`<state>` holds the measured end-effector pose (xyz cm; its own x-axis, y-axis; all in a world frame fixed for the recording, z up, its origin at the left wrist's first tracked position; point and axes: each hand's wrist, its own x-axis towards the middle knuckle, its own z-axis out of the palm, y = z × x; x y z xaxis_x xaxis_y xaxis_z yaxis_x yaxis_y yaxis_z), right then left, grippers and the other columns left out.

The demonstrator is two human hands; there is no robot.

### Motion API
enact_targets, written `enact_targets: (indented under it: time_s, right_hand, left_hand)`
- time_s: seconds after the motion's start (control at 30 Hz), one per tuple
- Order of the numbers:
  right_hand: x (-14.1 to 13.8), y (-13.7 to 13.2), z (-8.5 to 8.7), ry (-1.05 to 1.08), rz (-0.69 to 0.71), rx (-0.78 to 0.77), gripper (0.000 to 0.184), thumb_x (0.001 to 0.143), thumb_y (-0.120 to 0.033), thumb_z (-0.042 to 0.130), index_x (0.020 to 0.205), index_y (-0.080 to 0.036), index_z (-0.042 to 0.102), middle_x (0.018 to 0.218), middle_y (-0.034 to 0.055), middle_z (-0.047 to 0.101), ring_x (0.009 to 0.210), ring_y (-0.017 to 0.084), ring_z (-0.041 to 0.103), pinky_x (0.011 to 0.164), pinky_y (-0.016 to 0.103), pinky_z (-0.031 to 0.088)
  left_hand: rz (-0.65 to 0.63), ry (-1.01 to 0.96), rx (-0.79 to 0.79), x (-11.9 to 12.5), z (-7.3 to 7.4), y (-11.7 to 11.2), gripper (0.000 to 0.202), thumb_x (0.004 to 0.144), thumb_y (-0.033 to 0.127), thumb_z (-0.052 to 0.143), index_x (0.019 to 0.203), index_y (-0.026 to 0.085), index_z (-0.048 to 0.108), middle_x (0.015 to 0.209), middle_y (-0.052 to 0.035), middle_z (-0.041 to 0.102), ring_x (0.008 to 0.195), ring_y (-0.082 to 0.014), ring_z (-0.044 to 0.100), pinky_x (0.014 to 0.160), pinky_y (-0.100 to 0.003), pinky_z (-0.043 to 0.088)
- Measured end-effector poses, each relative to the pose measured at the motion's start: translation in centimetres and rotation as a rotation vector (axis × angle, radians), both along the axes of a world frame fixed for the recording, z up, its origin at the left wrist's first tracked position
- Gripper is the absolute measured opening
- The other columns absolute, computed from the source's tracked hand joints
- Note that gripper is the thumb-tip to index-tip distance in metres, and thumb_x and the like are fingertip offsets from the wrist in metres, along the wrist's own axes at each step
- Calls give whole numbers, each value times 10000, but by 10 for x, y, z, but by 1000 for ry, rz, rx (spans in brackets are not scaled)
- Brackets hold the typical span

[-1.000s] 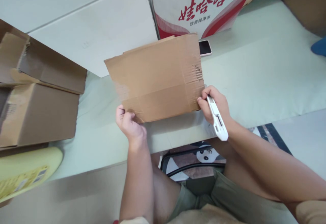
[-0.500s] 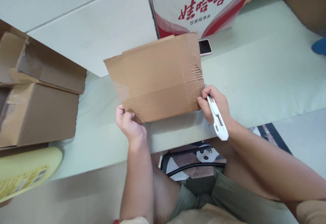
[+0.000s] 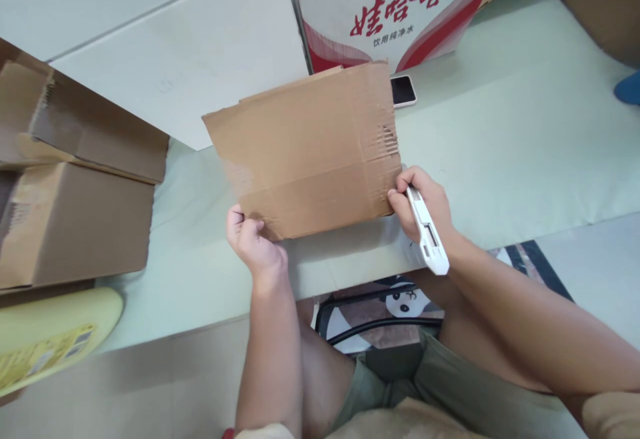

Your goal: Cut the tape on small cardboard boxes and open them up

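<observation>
A flat brown cardboard sheet [image 3: 305, 149] is held tilted above the pale green table [image 3: 525, 152]. My left hand [image 3: 253, 242] pinches its lower left corner, fingers closed. My right hand [image 3: 425, 206] is closed at the sheet's lower right corner and also grips a white utility knife [image 3: 427, 232], whose body points down toward my lap. The sheet has a fold line across it and a torn patch near its right edge.
A white carton with red lettering [image 3: 395, 6] stands behind the sheet, with a phone [image 3: 403, 90] beside it. Brown cardboard boxes [image 3: 75, 179] lie at the left, a yellow object [image 3: 50, 332] below them. White boards [image 3: 165, 46] fill the back left.
</observation>
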<state>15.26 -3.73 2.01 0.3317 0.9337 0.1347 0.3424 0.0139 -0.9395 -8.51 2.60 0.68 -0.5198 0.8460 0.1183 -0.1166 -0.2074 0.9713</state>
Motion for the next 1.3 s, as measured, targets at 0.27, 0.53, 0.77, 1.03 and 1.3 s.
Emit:
enact_targets:
  time_s: [0.27, 0.53, 0.77, 1.03, 1.3]
  right_hand:
    - [1, -1, 0, -2, -3, -20, 177, 760, -252, 594, 742, -261, 419, 543, -83, 397, 488, 95, 296, 496, 254, 239]
    - [0, -1, 3, 7, 10, -5, 168, 756, -256, 584, 735, -263, 417, 536, -87, 391, 473, 89, 296, 480, 252, 240]
    - [1, -1, 1, 17, 10, -14, 168, 755, -259, 587, 735, -264, 420, 538, -85, 409, 474, 91, 302, 483, 252, 246]
    - [1, -1, 1, 5, 11, -16, 159, 749, -266, 581, 732, -265, 423, 528, -85, 399, 470, 95, 300, 483, 254, 242]
    - [2, 0, 1, 2, 0, -27, 163, 747, -271, 584, 739, -265, 422, 539, -79, 408, 477, 97, 304, 489, 259, 250]
  left_hand:
    - [-13, 30, 9, -1, -3, 0, 175, 543, 252, 517, 691, 223, 429, 647, 45, 380, 594, -111, 345, 566, -240, 275]
    - [2, 2, 11, 0, -2, 1, 179, 505, 233, 502, 665, 220, 423, 626, 49, 383, 581, -106, 347, 557, -238, 271]
    - [-24, 59, 7, -2, -8, 1, 201, 585, 278, 523, 711, 230, 374, 674, 47, 338, 593, -108, 336, 568, -261, 266]
    - [-18, 17, 0, -1, -6, 0, 187, 546, 237, 505, 695, 224, 392, 657, 42, 347, 592, -112, 352, 567, -256, 264]
    - [9, -20, 4, 2, -1, 0, 181, 500, 240, 502, 658, 220, 416, 621, 50, 388, 581, -106, 358, 563, -239, 270]
